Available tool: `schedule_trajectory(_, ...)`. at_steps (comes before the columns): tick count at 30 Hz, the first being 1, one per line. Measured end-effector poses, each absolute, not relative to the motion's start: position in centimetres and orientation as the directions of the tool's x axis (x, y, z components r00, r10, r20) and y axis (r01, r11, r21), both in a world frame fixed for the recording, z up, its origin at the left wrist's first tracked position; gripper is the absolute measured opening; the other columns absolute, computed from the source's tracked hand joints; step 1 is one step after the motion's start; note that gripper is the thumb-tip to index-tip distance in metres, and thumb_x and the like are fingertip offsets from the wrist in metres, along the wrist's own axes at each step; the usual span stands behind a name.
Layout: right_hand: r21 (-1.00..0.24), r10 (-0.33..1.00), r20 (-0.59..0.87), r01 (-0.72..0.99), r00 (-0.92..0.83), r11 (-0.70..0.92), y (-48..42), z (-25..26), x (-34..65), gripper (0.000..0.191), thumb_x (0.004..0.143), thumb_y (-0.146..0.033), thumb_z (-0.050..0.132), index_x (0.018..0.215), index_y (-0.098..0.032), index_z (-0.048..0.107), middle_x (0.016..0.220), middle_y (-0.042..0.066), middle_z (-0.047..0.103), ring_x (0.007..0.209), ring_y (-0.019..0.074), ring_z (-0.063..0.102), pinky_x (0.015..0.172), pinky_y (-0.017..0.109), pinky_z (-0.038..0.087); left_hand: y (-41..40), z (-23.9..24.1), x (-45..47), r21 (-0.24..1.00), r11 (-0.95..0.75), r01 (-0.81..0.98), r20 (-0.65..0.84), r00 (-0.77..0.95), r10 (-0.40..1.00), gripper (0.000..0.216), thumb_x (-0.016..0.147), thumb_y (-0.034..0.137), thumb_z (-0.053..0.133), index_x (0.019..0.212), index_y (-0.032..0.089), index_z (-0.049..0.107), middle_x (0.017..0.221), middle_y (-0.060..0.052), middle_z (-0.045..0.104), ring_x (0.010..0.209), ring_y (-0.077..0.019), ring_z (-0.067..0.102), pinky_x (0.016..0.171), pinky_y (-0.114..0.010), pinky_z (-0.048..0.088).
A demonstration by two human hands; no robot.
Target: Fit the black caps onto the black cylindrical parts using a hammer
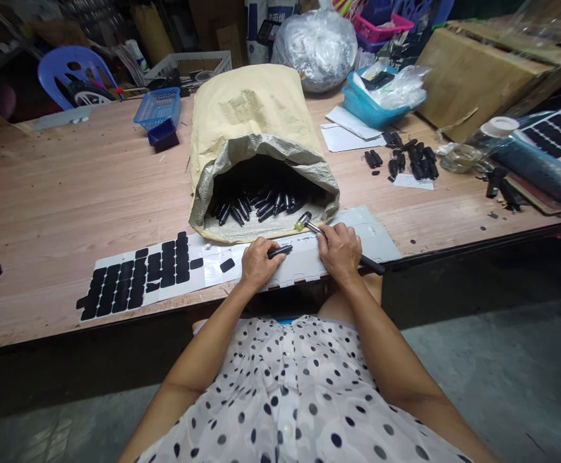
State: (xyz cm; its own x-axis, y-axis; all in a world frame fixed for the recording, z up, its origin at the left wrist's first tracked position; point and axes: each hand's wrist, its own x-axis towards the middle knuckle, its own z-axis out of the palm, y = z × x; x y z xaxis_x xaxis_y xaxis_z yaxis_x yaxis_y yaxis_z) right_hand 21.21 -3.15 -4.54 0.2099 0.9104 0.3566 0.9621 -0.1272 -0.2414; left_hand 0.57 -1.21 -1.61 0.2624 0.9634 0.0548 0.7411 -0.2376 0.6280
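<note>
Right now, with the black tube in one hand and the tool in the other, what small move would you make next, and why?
I would probably swing the tip of the tool over to the black tube. The left hand holds the tube low over the white sheet, while the right hand holds the tool with its tip pointing at the sack mouth, apart from the tube.

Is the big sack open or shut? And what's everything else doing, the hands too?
Sack: open, lying on its side, black pieces inside.
Sheet: black pads cover its left end, right end bare.
Left hand: fingers closed on a black piece.
Right hand: fingers closed on a tool.
</note>
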Motion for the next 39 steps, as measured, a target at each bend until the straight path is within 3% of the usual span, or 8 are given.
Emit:
schedule_trajectory(18,-0.238,0.914,0.35,0.963,0.204,-0.124,-3.2,-4.4,21.2,0.031,0.097,-0.029,0.047,0.115,-0.024,0.072,0.097,0.011,0.06,0.091,0.0268,0.044,0.077,0.036,0.031,-1.0,-1.3,0.9,0.682,-0.147,0.717,-0.014,0.213,0.977,0.015,0.074,0.02,0.081,0.084,0.025,0.071,0.084,0.001,0.066,0.086,-0.0209,0.063,0.084,-0.038,0.051)
schedule_trajectory(26,-0.234,0.914,0.342,0.962,0.216,-0.139,-3.2,-4.2,21.0,0.029,0.097,-0.028,0.049,0.113,-0.023,0.073,0.098,0.011,0.062,0.092,0.0263,0.046,0.077,0.036,0.032,-0.8,-1.2,0.0,0.727,-0.16,0.668,-0.041,0.275,0.961,0.006,0.088,0.025,0.07,0.088,0.023,0.075,0.09,-0.001,0.07,0.092,-0.0201,0.066,0.086,-0.034,0.053)
schedule_trajectory(39,-0.258,0.892,0.402,0.96,0.207,-0.107,-3.3,-4.7,21.3,0.026,0.096,-0.028,0.051,0.111,-0.023,0.072,0.095,0.01,0.062,0.091,0.026,0.047,0.075,0.036,0.031,-0.8,-2.3,0.1,0.64,-0.263,0.722,0.103,0.259,0.96,0.012,0.093,0.028,0.066,0.098,0.026,0.076,0.09,-0.002,0.067,0.089,-0.0202,0.065,0.084,-0.033,0.05)
